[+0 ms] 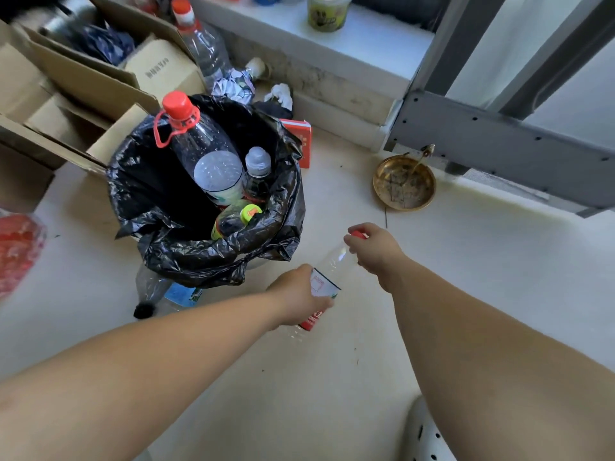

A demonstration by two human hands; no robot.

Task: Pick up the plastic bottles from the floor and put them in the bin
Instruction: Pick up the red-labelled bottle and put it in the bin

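A clear plastic bottle (327,277) with a red cap and a red-and-white label is held above the floor just right of the bin. My left hand (296,299) grips its labelled lower body and my right hand (374,249) closes over its capped neck. The bin (139,181), lined with a black bag, holds a large red-capped bottle (199,144), a grey-capped bottle (258,169) and a green-capped bottle (233,219). Another clear bottle with a black cap (153,292) lies on the floor against the bin's near side. A tall red-capped bottle (204,44) stands behind the bin.
Open cardboard boxes (76,78) crowd the back left. Crumpled paper (233,86) and a red box (304,141) sit behind the bin. A brass dish (404,184) lies on the floor to the right, by a grey metal frame (499,144). A red bag (16,247) is at far left.
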